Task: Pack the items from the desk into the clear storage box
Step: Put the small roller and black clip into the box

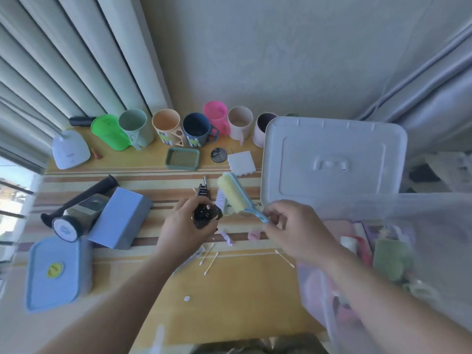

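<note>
— Can you read anything on what's in front of you?

— Not a single word. The white appliance [70, 151] at the desk's far left corner has a small dark line of print on its front, too small for me to make out.

— Any stickers?

— A yellow-green round sticker [55, 270] sits on my blue lidded container [55, 273] at the left edge, its print blurred. The peach cup [167, 126] and dark blue mug [198, 129] along the far edge carry label stickers, illegible. The round cap of the silver tube [67, 228] shows a blue mark I can't decipher.
</note>
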Demonstrator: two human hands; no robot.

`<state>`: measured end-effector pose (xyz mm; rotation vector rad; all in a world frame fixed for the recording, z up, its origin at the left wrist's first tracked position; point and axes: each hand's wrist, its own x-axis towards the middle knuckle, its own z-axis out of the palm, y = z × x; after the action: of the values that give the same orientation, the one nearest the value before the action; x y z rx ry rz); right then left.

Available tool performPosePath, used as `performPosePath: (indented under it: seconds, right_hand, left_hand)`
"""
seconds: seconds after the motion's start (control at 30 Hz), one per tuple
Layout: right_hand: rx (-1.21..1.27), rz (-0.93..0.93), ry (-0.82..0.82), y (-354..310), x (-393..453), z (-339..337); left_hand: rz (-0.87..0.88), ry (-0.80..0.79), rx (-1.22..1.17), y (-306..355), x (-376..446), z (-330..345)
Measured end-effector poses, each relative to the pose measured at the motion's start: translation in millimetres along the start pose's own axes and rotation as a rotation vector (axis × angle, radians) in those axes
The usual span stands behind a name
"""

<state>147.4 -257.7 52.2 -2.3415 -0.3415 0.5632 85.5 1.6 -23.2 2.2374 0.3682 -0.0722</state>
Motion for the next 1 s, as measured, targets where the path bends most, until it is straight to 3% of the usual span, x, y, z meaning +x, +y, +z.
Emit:
performPosePath:
  seconds: [0.13, 0.3, 0.47, 0.7, 0.83, 0.97, 1.0]
  right_hand:
    - [-0.087, -0.021, 0.145, 50, -33, -92]
    - [-0.248, 0.244, -0.022, 176, -92, -161]
    - [-0.563, 0.325, -0.421, 263, -136, -155]
    - [-0.829, 0.265, -0.496, 291, -141, -131]
    - [-0.651, 0.156, -0.501, 299, -139, -138]
    - [0.021, 0.127, -0.400, 279, -148, -158]
    - [0.089, 0.110, -0.392, 271, -151, -161]
  left_hand:
    - [0.178, -0.027, -0.040, 78, -11, 20]
    - [0.337, -0.084, -0.064, 158, -34, 82]
    - [0.412, -0.186, -0.019, 215, -60, 164]
    - [0.371, -0.333, 0.122, 239, -86, 235]
    - [0.292, -0.393, 0.155, 249, -98, 253]
    - [0.204, -0.378, 0.111, 252, -101, 262]
    - [0.181, -0.383, 0.108, 252, -101, 263]
